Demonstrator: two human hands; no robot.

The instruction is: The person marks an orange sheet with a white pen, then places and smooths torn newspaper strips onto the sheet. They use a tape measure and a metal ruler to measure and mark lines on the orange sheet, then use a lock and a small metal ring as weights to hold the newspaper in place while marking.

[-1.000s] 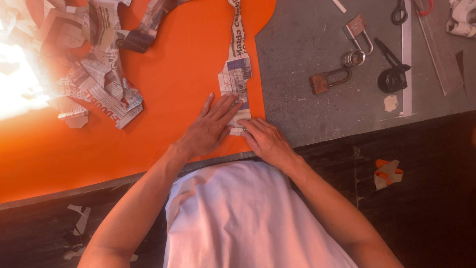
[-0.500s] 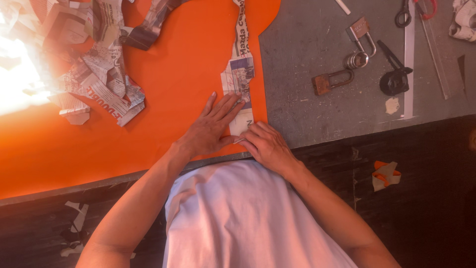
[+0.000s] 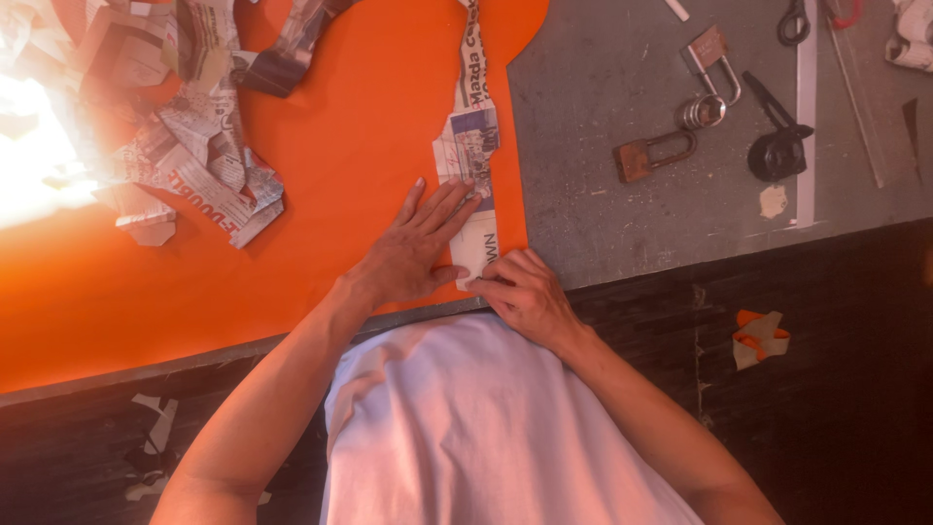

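Note:
A long strip of newspaper (image 3: pixel 470 146) lies along the right edge of a big orange sheet (image 3: pixel 321 194) on a grey table. My left hand (image 3: pixel 413 248) lies flat, fingers spread, pressing the lower part of the strip onto the orange sheet. My right hand (image 3: pixel 525 292) is at the strip's near end by the table edge, fingers curled and pinching the paper's corner.
A heap of crumpled newspaper scraps (image 3: pixel 185 146) sits at the far left. On the bare grey table (image 3: pixel 603 224) lie two padlocks (image 3: pixel 653 154), a black tool (image 3: pixel 777 151), scissors (image 3: pixel 792 19) and a ruler (image 3: pixel 805 117). Paper scraps (image 3: pixel 760 337) lie on the dark floor.
My right hand has slid slightly toward the near end of the strip. My left hand stays pressed flat on the paper.

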